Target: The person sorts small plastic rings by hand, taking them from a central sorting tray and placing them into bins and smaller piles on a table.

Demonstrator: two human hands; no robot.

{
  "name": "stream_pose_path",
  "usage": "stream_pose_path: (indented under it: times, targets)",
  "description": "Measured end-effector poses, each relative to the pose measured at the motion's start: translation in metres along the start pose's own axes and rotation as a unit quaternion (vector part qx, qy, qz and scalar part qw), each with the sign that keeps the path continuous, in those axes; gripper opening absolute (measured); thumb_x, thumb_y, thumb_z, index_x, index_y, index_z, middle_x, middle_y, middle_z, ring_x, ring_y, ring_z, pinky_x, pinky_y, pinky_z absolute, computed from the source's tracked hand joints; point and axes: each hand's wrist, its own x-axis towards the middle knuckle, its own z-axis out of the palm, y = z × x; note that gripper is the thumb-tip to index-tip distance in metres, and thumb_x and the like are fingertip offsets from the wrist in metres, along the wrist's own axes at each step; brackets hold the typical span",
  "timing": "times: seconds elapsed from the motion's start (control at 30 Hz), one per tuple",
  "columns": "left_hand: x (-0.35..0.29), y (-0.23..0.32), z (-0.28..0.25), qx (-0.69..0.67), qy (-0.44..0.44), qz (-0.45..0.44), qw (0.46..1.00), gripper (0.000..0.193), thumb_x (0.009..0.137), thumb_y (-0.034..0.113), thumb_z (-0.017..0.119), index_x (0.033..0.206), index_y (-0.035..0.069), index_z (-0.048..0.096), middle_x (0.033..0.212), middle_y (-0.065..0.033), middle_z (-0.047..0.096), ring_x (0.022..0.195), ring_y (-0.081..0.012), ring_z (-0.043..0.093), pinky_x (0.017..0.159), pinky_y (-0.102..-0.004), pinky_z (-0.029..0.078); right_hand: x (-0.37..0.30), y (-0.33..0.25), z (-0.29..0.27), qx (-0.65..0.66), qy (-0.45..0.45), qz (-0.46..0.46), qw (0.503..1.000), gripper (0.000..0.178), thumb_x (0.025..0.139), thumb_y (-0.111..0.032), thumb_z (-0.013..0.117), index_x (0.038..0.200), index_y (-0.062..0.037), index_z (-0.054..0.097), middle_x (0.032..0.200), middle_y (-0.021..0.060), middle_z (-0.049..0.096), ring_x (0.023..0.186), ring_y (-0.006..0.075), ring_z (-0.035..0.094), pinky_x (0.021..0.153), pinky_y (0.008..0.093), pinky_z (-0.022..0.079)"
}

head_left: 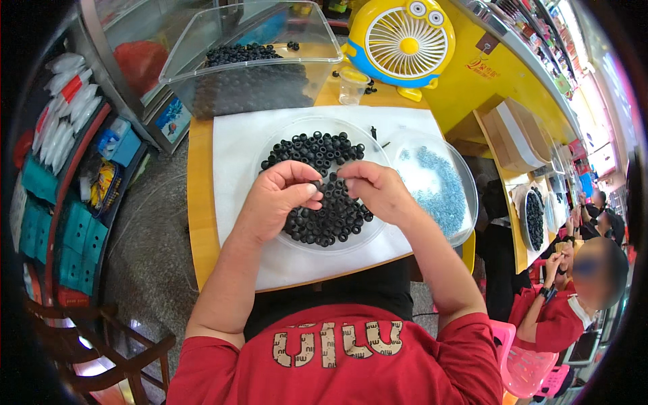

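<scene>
A round clear tray [266,148] lies on a white sheet [233,263], filled with a heap of small black ring-shaped parts [331,226]. Above the heap my left hand [280,199] is closed, thumb and fingers pinching one small black ring-shaped part [317,185]. Close beside it, my right hand [378,189] has its thumb and fingertips pressed together; anything between them is too small to make out. To the right, partly behind my right forearm, a second round clear tray [472,202] contains many tiny pale-blue see-through pieces [439,182].
A large clear bin [250,84] of black parts stands at the table's back left. Beside it are a small clear cup [351,86] and a yellow-and-blue fan [405,44]. At right, a person in red [550,327] sits near another table with a cardboard box [516,135].
</scene>
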Motion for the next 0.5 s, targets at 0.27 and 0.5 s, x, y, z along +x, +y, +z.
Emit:
stream_pose_path:
  times: [0.27, 0.5]
  targets:
    - [-0.002, -0.004, 0.008, 0.007, -0.019, -0.011, 1.000, 0.028, 0.075, -0.003, 0.055, 0.102, 0.000, 0.049, 0.092, -0.0079, 0.056, 0.078, -0.0132, 0.057, 0.068, -0.0253, 0.050, -0.012, -0.016, 0.026, 0.277, 0.075, -0.039, 0.957, 0.009, 0.081, 0.001, 0.053, 0.088, -0.0028, 0.058, 0.082, 0.0005, 0.058, 0.075, 0.0070, 0.052, 0.069, 0.0210, 0.044]
    - [-0.002, -0.001, 0.009, 0.009, -0.008, -0.014, 1.000, 0.036, 0.073, -0.003, 0.057, 0.106, 0.001, 0.044, 0.090, -0.0090, 0.058, 0.076, -0.0138, 0.058, 0.068, -0.0259, 0.049, -0.011, -0.013, 0.036, 0.188, 0.117, -0.082, 0.972, 0.010, 0.079, -0.001, 0.055, 0.088, -0.0041, 0.059, 0.084, 0.0069, 0.060, 0.075, 0.0140, 0.058, 0.067, 0.0247, 0.047]
